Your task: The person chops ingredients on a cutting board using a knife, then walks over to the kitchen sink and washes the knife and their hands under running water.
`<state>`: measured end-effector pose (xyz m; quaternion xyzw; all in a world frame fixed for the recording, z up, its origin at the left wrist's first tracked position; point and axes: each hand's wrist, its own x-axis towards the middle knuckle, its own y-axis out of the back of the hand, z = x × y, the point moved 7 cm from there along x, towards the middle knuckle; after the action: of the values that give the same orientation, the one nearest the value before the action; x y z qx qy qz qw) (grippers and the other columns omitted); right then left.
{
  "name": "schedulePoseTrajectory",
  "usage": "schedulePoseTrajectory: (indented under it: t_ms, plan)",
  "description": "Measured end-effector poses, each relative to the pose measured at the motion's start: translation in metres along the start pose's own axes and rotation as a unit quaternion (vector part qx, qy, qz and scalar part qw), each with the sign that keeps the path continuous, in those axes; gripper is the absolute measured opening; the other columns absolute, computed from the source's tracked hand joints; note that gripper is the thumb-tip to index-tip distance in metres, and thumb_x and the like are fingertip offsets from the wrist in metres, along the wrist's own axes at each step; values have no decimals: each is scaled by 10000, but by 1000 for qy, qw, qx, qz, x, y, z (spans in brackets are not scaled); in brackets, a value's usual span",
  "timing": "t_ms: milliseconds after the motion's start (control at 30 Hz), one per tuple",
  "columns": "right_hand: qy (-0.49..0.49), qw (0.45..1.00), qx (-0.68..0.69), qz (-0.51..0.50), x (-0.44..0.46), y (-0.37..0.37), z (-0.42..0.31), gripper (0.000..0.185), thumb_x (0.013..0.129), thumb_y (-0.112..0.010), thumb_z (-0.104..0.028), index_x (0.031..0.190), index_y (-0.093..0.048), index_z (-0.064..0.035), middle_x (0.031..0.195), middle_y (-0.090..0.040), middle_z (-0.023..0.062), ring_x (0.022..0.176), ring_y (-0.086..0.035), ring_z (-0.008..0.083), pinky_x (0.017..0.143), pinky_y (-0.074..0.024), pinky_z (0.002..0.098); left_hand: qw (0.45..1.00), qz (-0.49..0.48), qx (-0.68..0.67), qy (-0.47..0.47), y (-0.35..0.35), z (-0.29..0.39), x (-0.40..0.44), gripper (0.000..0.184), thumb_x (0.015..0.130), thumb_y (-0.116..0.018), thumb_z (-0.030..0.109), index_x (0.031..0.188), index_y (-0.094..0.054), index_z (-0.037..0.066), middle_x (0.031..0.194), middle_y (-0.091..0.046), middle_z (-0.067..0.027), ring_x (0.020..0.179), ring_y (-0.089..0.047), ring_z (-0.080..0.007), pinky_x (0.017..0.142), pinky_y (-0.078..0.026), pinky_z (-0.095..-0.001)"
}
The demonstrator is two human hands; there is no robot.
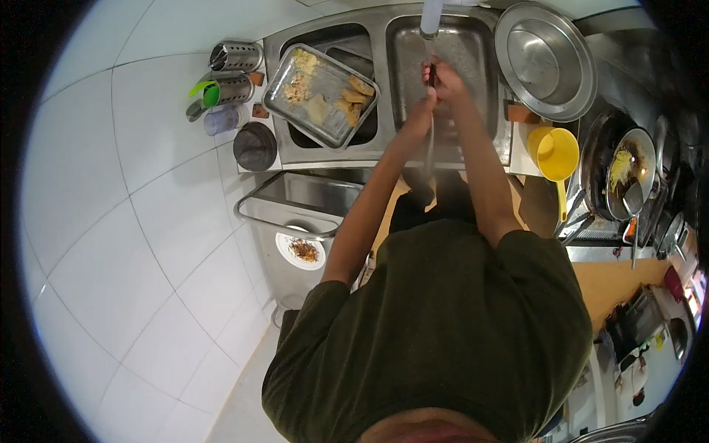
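Observation:
Both hands are over the right sink basin (480, 96), below the faucet (431, 18). A long-handled metal utensil (430, 144) runs between them, its dark handle end up near the faucet. Its wider lower end hangs over the sink's front edge and is too blurred to name. My left hand (422, 111) is closed around the shaft. Just above it, my right hand (445, 80) is closed around the handle part. Fingers partly hide the grip.
A steel tray (277, 100) of food spans the left basin. Steel cutlery holders (236, 56) stand left. At right are a large steel bowl (587, 70), a yellow jug (554, 151) and a pan (646, 148) with food. A white plate (284, 251) lies below left.

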<state>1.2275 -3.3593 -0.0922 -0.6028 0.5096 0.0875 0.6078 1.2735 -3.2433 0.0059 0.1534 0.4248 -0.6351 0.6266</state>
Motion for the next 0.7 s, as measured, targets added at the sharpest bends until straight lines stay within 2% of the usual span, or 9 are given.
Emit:
schedulePoseTrajectory:
  t_ms: [67,100,133,233,333,433,533,633,700]
  plan:
    - [15,997,-75,11,-8,1,-13,307,1026,-551,-345,978,-548,-43,795,-576,25,591,-518,148,550,-501,301,988,-51,-145,-20,-6,2,18,626,1044,-330,570,1353,-475,44,1108,-646,-98,890,-655,-184,786,-522,-340]
    - [33,991,-121,39,-23,-7,-24,300,1019,-569,-328,1018,-554,-29,837,-605,39,609,-545,159,564,-518,307,999,-21,-39,2,2,1,22,542,1061,-356,510,1316,-519,60,1082,-655,-69,927,-645,-175,843,-507,-355]
    - [50,983,-165,67,-36,-11,-30,300,1012,-587,-311,1058,-560,-16,879,-634,54,627,-572,170,579,-535,312,999,-22,7,-37,8,-2,35,509,1062,-381,484,1299,-535,60,1070,-660,-61,912,-647,-175,827,-512,-347]
    - [113,976,-185,12,-51,-26,-36,365,983,-636,-326,1132,-566,0,972,-673,101,752,-648,196,640,-562,316,977,13,143,-157,14,4,46,344,1055,-487,359,1188,-600,63,1007,-671,-31,831,-655,-160,724,-520,-291]
    - [126,954,-272,-20,-57,-29,-38,436,988,-614,-382,1183,-560,5,1038,-679,150,845,-680,224,675,-571,329,986,51,83,-133,12,5,49,321,1047,-509,355,1140,-600,61,993,-661,-26,784,-645,-141,668,-505,-258]
    - [136,887,-439,53,-67,-13,-44,462,1011,-555,-428,1182,-568,1,1011,-676,151,837,-679,227,664,-557,325,992,26,-64,-103,11,7,48,332,1042,-514,370,1126,-580,55,1001,-667,-60,840,-667,-157,731,-525,-291]
    - [13,878,-478,18,-92,6,-21,465,1035,-496,-441,1159,-577,0,933,-664,125,703,-640,185,588,-512,301,993,68,-14,-98,23,19,49,345,1055,-483,340,1151,-547,16,1060,-674,-124,909,-691,-208,827,-550,-349]
    - [-23,899,-437,-33,-151,4,3,441,1031,-511,-436,1083,-574,-3,825,-621,75,599,-574,141,526,-468,291,989,27,-73,-127,11,45,48,265,1062,-465,221,1157,-520,-21,1128,-661,-170,996,-686,-248,898,-551,-399]
    - [14,895,-445,3,-165,6,5,422,1032,-512,-425,1038,-554,-5,776,-595,57,557,-558,129,497,-457,296,990,39,-48,-129,9,53,52,200,1050,-461,130,1146,-516,-37,1148,-652,-174,1003,-680,-260,879,-561,-387]
